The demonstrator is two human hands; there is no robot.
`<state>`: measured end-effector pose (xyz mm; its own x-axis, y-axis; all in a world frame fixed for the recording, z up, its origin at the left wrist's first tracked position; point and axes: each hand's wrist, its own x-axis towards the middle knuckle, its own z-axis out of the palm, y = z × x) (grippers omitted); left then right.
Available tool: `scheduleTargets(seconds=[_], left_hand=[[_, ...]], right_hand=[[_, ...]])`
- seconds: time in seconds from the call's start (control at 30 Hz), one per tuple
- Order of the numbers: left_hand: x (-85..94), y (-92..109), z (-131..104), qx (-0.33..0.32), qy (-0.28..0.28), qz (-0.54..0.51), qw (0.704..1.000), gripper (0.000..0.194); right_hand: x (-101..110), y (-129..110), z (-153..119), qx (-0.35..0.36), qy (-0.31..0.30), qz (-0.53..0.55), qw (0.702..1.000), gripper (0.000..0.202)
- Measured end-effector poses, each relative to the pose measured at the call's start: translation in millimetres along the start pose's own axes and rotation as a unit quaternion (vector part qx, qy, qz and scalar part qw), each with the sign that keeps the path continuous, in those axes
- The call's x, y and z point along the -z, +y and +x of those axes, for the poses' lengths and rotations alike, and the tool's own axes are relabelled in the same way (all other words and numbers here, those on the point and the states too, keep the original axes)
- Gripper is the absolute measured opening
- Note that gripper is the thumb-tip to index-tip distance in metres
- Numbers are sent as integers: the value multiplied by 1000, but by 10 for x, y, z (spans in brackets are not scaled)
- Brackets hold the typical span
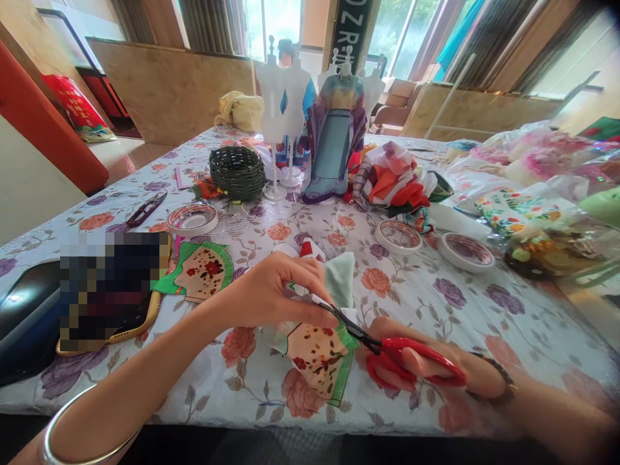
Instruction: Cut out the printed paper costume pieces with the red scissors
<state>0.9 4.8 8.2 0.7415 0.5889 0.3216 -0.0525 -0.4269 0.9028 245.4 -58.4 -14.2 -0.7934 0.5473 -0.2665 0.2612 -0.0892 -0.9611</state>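
Observation:
My right hand [426,361] is wrapped round the red handles of a pair of scissors [387,355]. Their dark blades point up and left, at the edge of a printed fabric piece [320,361] with a peach floral middle and a green border. My left hand [285,290] pinches this piece near the blade tips, thumb and fingers together. Part of the cloth is hidden under my left hand, and a pale green scrap [340,278] sticks up behind it. A similar cut piece [206,270] with a green edge lies to the left, beyond my forearm.
On the left lie a phone [154,310] in a yellow case and a dark glossy object [29,316]. Tape rolls [192,219], snips [146,208] and a dark woven basket [237,173] sit farther back. Small mannequins [278,97], one in a blue dress [332,145], stand behind a fabric heap [392,174].

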Motion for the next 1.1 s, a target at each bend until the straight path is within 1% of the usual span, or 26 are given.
scheduleTargets(seconds=[0.2,0.37,0.43,0.53,0.67,0.77,0.9,1.0,1.1], left_hand=[[2,-4,-10,11,-5,9,1000,9],[9,-4,-5,7,-8,0,1000,11],[11,-7,-2,2,-10,-1,1000,12],[12,-11,-4,7,-10,4,1000,11],[11,-9,-10,24,-13,8,1000,7],[10,-3,-9,34,-5,1,999,9],[18,-3,-4,45,-4,-5,999,13],[35,-16,-2,39,-4,0,999,13],[52,-27,-4,35,9,6,999,13]], right_hand=[[1,-44,41,0,-27,22,999,68],[-9,-75,67,6,-31,10,999,69],[-21,-74,57,9,-17,4,1000,67],[-37,-34,27,6,24,-6,1000,63],[-28,47,1,10,18,-21,1000,64],[-10,74,-1,12,26,-11,1000,62],[-2,71,3,15,25,9,1000,59],[-12,57,2,15,30,20,999,59],[-20,37,6,11,37,21,999,62]])
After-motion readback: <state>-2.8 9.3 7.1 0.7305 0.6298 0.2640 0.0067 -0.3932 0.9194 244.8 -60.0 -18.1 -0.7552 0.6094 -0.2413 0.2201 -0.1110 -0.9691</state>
